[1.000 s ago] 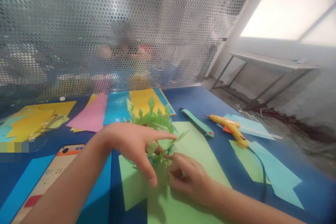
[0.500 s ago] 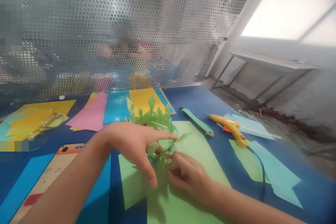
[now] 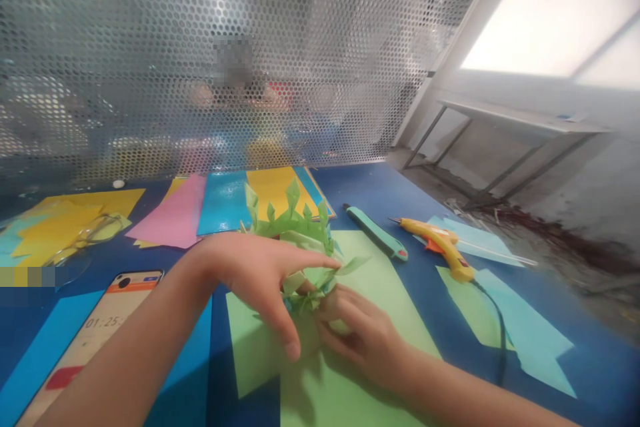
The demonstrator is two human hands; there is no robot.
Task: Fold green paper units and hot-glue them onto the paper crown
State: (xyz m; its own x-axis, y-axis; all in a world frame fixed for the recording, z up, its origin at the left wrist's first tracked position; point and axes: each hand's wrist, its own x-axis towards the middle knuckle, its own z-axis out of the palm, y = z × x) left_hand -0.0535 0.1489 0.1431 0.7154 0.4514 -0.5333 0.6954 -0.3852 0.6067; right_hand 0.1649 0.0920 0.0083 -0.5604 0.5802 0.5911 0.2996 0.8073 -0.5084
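A green paper crown with folded leaf-shaped points stands partly behind my left hand. My left hand reaches across its near side, index finger stretched along a long paper leaf and thumb spread downward. The other fingers curl in among the folded leaves, partly hidden, and hold the crown. My right hand is closed at the crown's lower right edge, fingertips pinching the paper there. Exactly which piece lies between those fingertips is hidden. Under both hands lies a light green sheet.
To the right are a teal utility knife and a yellow glue gun with its cord. A phone lies left on blue paper. Pink paper and yellow scraps lie behind. A perforated screen borders the table.
The crown has shifted slightly to the right and turned a little. My right fingers have moved slightly and now bunch more closely against its edge. My left hand stays nearly still.
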